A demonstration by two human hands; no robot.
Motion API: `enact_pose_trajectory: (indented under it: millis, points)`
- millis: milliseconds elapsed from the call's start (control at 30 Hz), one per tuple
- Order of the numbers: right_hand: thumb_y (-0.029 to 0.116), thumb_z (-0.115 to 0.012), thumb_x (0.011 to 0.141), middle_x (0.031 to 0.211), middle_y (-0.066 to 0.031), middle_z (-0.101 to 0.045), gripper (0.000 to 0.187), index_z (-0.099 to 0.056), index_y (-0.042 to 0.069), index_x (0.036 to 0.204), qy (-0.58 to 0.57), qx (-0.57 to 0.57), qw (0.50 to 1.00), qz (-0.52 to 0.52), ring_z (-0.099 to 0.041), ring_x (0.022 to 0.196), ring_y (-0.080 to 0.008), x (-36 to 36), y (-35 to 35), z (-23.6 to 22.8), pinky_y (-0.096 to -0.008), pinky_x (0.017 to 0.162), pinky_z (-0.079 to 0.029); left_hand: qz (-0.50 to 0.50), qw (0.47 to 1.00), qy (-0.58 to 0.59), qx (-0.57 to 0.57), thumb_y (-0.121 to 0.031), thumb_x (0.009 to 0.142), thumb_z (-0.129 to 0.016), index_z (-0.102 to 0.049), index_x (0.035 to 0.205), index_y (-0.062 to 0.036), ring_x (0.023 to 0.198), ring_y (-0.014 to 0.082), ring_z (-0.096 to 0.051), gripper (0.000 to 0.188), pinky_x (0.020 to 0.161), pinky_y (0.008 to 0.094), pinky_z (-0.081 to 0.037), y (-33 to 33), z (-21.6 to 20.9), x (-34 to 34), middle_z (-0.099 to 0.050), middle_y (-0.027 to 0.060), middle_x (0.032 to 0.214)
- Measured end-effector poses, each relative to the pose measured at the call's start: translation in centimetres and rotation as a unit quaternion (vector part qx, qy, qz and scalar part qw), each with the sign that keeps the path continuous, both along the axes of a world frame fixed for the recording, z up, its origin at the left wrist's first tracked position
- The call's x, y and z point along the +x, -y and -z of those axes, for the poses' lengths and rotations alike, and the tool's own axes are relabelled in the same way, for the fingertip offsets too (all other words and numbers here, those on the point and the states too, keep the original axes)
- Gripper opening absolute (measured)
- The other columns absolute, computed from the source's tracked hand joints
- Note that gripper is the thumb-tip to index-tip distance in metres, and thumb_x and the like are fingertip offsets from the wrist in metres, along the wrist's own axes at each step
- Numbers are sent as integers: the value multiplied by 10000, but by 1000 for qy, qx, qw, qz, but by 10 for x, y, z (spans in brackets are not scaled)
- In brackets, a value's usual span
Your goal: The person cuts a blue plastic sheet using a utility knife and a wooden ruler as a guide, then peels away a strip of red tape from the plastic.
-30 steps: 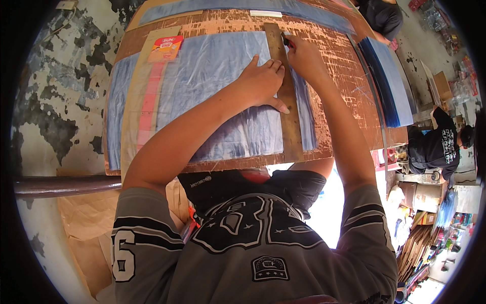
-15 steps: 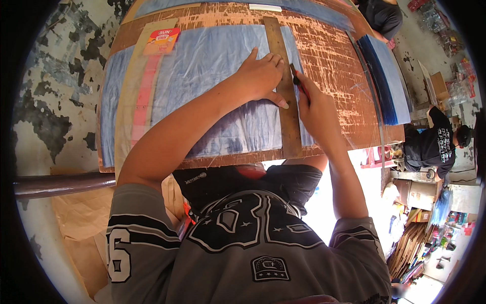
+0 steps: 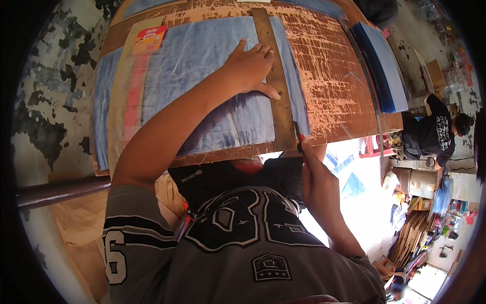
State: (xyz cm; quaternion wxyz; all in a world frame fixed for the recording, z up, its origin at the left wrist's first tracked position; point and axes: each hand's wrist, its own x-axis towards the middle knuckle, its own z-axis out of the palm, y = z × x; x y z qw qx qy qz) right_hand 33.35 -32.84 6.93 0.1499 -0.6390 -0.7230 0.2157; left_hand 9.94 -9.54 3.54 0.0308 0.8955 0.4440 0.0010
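A stack of bluish clear plastic sheets point(image 3: 202, 38) lies on the scratched brown worktable. Across its right part runs a long, worn straightedge ruler point(image 3: 280, 109). My left hand point(image 3: 250, 70) presses on the sheets and the ruler, fingers spread, thumb on the ruler's near half. In my right hand point(image 3: 318, 175) is a red and black utility knife point(image 3: 300, 142), closed in the fist. Its blade end is by the ruler's right edge, close to the table's front edge. A narrow strip of plastic point(image 3: 293, 76) shows to the right of the ruler.
At the table's right side lies a thick pile of blue plastic sheets point(image 3: 382, 71). A tan strip with a red label point(image 3: 150, 39) rests on the left of the sheets. Another person point(image 3: 435, 131) in black is at the far right, near cardboard boxes point(image 3: 422, 182).
My right hand has drawn the knife toward me along the ruler's right edge, from about its middle to near the front edge. My left hand stays on the ruler.
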Motion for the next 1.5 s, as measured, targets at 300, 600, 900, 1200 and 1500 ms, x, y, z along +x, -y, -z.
enact_pose_trajectory:
  millis: [300,600,900,1200,1500]
  points:
    - [30,-591,972,970,-205,-708,591,-501,160,1542,-7,8,1000,6,-729,861,-357,25,32,-16,-472,753,-573,-1,1000,20,14,-840,715,-661,-401,1516,81,1551,349,-302,1248,1258,627,-195,-2,9,-1,-379,240,1616]
    - [198,-531,1081,1236,-209,-733,434,-504,67,1494,-145,134,970,138,-740,1085,-278,40,-36,-15,-367,886,-566,-8,998,54,2,-849,753,-639,-323,1574,74,1564,356,-263,1276,1250,633,-212,1,17,-8,-318,240,1652]
    - [243,-528,1078,1229,-252,-640,419,-519,52,1452,50,248,959,128,-679,1034,-464,84,-174,58,-545,860,-546,-20,996,80,-23,-861,786,-594,-261,1612,40,1594,341,-190,1267,1264,628,-173,6,20,-12,-232,224,1699]
    - [259,-628,1017,1160,-261,-598,447,-560,66,1414,113,314,934,129,-616,1088,-457,93,-201,83,-536,895,-518,-89,995,50,16,-773,977,-426,-310,1587,67,1578,337,-255,1044,1275,584,-162,3,11,-16,-334,232,1659]
    - [328,-693,970,1253,-266,-611,389,-652,95,1279,228,342,852,325,-586,1176,-477,198,-161,66,-581,991,-467,-135,989,5,61,-798,938,-484,-341,1549,105,1545,370,-321,1099,1260,595,-192,-19,8,-25,-359,257,1637]
